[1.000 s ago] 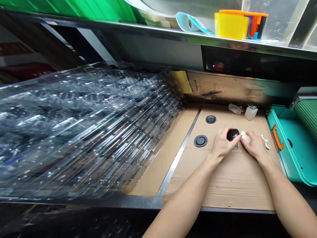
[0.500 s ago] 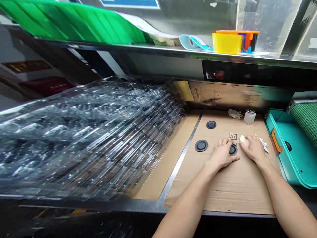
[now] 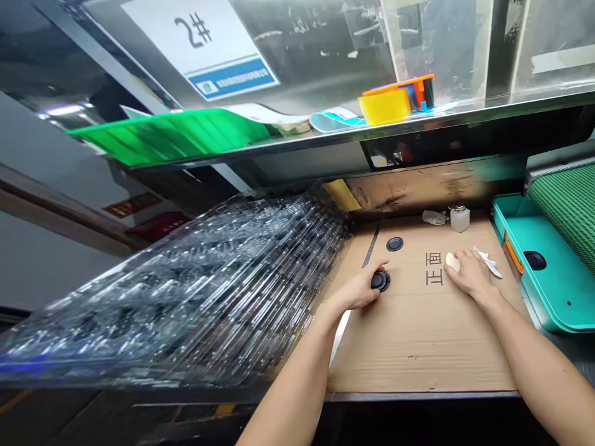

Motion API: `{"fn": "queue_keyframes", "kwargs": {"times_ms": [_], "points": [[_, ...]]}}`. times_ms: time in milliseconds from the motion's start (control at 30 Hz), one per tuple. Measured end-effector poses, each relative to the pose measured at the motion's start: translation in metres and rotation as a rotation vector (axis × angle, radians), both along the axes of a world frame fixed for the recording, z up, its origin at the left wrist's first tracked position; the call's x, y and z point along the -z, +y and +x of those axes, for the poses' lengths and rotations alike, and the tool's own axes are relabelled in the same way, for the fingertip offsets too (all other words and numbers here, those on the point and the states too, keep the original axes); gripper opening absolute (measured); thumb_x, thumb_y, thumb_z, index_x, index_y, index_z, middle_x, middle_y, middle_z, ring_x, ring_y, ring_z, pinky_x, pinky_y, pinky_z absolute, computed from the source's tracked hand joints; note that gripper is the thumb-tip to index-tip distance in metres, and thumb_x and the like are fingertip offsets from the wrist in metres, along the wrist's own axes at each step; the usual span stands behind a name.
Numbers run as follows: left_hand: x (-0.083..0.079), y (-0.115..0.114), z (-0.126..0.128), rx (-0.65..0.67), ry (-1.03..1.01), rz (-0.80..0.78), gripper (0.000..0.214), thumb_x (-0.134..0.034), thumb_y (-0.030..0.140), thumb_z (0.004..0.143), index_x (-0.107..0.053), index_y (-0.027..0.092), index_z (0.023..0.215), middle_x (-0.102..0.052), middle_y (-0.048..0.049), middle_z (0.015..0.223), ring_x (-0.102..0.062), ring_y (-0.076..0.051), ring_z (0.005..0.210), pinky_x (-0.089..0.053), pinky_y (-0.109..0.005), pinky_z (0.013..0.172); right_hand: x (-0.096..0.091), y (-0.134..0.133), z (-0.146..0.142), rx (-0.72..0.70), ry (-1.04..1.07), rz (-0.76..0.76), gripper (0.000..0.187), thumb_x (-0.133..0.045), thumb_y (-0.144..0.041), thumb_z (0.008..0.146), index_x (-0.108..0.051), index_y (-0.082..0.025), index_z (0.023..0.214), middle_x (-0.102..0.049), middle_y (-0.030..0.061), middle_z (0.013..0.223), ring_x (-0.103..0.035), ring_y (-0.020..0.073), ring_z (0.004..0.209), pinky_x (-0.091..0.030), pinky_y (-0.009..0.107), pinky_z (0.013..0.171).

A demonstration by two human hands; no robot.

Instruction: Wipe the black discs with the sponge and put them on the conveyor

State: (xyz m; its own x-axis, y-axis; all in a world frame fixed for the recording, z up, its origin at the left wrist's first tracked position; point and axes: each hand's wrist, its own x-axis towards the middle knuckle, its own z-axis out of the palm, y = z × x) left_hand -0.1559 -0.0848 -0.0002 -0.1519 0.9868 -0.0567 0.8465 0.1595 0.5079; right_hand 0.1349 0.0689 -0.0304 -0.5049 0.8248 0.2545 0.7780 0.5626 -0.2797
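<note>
My left hand (image 3: 356,292) has its fingertips on a black round rubber disc (image 3: 380,280), which looks like two stacked pieces, though I cannot tell for sure. A second flat black disc (image 3: 395,244) lies alone farther back on the cardboard sheet (image 3: 418,353). My right hand (image 3: 470,277) grips a cream sponge (image 3: 452,262) against the cardboard, close to a white cloth (image 3: 488,262). Printed black characters (image 3: 434,268) lie between my hands.
A small white bottle (image 3: 460,219) and crumpled plastic (image 3: 434,217) stand at the back. A teal tray (image 3: 534,279) sits right, beside a green belt (image 3: 567,210). A large stack of clear plastic sheets (image 3: 186,291) lies left. A yellow cup (image 3: 383,106) stands on the shelf above.
My left hand has carried the black disc left, to where another disc lay, uncovering the printed characters. The view has tilted up and turned left. My right hand stays on the sponge.
</note>
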Motion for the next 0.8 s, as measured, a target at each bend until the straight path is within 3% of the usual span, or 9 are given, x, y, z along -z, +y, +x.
{"fn": "queue_keyframes", "kwargs": {"times_ms": [167,333,400,467,567,700,800], "points": [[0.002,0.014,0.01,-0.009,0.078,-0.026,0.074,-0.064,0.028,0.069,-0.055,0.016,0.141,-0.056,-0.0146,0.148,-0.05,-0.033,0.138,-0.034,-0.043,0.119,0.003,0.002,-0.003,-0.012,0.015,0.003,0.034,-0.053,-0.047,0.096,-0.069,-0.018,0.105,-0.069,0.0117,0.109,-0.058,0.0289,0.108,-0.039,0.04,0.095],[0.003,0.013,0.004,0.028,0.146,-0.075,0.071,-0.062,0.036,0.071,-0.056,0.016,0.139,-0.061,-0.0146,0.143,-0.056,-0.033,0.133,-0.038,-0.042,0.116,-0.002,-0.004,-0.005,-0.017,0.02,-0.078,0.035,-0.054,-0.043,0.095,-0.068,-0.015,0.112,-0.068,0.0145,0.116,-0.056,0.0287,0.113,-0.038,0.04,0.1],[-0.005,0.021,0.002,0.031,0.201,-0.083,0.076,-0.067,0.042,0.067,-0.056,0.017,0.138,-0.06,-0.0152,0.143,-0.057,-0.036,0.132,-0.041,-0.044,0.113,-0.003,-0.006,-0.006,-0.044,0.029,-0.121,0.038,-0.053,-0.042,0.095,-0.067,-0.013,0.115,-0.067,0.0158,0.12,-0.055,0.0298,0.116,-0.038,0.041,0.101],[-0.025,0.041,0.014,0.039,0.289,-0.033,0.075,-0.069,0.05,0.065,-0.06,0.019,0.133,-0.062,-0.0157,0.142,-0.057,-0.039,0.13,-0.043,-0.047,0.111,-0.001,-0.005,-0.007,-0.068,0.041,-0.141,0.041,-0.056,-0.043,0.091,-0.067,-0.013,0.117,-0.066,0.0167,0.121,-0.055,0.0311,0.116,-0.039,0.044,0.102],[-0.075,0.089,0.075,0.153,0.341,0.157,0.064,-0.061,0.059,0.075,-0.065,0.021,0.126,-0.067,-0.0133,0.134,-0.061,-0.036,0.124,-0.045,-0.045,0.109,0.002,-0.004,-0.009,-0.089,0.059,-0.118,0.043,-0.06,-0.04,0.085,-0.067,-0.012,0.117,-0.065,0.0169,0.12,-0.054,0.032,0.116,-0.041,0.045,0.101],[-0.144,0.169,0.219,0.402,0.248,0.375,0.048,-0.048,0.057,0.091,-0.068,0.023,0.119,-0.073,-0.0088,0.12,-0.067,-0.028,0.112,-0.049,-0.038,0.102,0.006,-0.003,-0.012,-0.12,0.084,-0.132,0.041,-0.062,-0.04,0.082,-0.068,-0.013,0.113,-0.067,0.0151,0.116,-0.055,0.0315,0.113,-0.042,0.046,0.1],[-0.165,0.23,0.329,0.573,0.166,0.554,0.048,-0.045,0.056,0.094,-0.071,0.018,0.107,-0.068,-0.0154,0.127,-0.061,-0.031,0.121,-0.041,-0.045,0.111,0.009,-0.002,-0.014,-0.122,0.118,-0.151,0.041,-0.063,-0.04,0.082,-0.069,-0.012,0.111,-0.067,0.0161,0.113,-0.055,0.0321,0.112,-0.042,0.047,0.1]]}}
